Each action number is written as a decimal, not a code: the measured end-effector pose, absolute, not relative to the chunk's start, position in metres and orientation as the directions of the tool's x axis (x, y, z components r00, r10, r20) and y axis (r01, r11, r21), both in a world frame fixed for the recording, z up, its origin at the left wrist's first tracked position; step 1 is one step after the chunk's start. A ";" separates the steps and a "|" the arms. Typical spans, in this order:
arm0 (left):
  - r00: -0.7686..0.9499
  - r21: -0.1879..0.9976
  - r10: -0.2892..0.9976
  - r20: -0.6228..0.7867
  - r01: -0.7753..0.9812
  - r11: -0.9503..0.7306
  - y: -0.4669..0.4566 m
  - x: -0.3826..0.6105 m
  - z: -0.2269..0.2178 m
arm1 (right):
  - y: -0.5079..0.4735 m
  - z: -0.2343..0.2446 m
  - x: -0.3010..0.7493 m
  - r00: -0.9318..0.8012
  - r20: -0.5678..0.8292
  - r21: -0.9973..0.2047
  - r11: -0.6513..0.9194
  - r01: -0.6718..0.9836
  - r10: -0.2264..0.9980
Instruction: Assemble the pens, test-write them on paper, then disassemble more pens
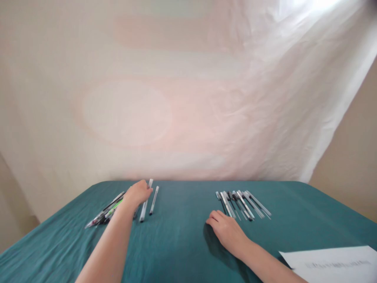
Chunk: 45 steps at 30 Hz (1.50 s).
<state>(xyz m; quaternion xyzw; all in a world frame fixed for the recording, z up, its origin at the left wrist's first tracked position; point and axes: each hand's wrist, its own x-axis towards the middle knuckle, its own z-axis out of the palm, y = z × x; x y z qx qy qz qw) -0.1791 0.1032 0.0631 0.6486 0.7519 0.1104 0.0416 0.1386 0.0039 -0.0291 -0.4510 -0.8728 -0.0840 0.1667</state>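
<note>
My left hand [137, 194] reaches out over a loose pile of pens [106, 212] at the left of the teal table cloth [182, 236]. Its fingers curl down beside two white pens [150, 201] lying side by side; whether it grips one is hidden. My right hand [226, 230] rests palm down on the cloth, fingers slightly bent and apart, holding nothing. Just beyond its fingertips lies a neat row of several pens [243, 204].
A white sheet of paper [332, 265] with a line of print lies at the near right corner. A pale wrinkled sheet [188, 98] hangs as a backdrop behind the table. The table's far edge runs just past the pens.
</note>
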 end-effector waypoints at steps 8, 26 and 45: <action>0.531 0.885 0.817 -0.224 0.462 -0.058 0.060 -0.072 0.062 | 0.005 -0.029 0.140 -0.519 0.386 -0.055 0.581 0.812 0.762; 0.779 0.822 0.545 -0.310 -0.068 0.565 0.039 -0.007 -0.004 | 0.012 -0.021 0.147 0.065 0.189 -0.982 0.188 0.019 0.980; 0.646 0.860 0.676 -0.356 -0.056 0.506 0.016 0.015 -0.003 | 0.012 -0.029 0.148 0.076 0.144 -0.984 0.134 0.121 0.987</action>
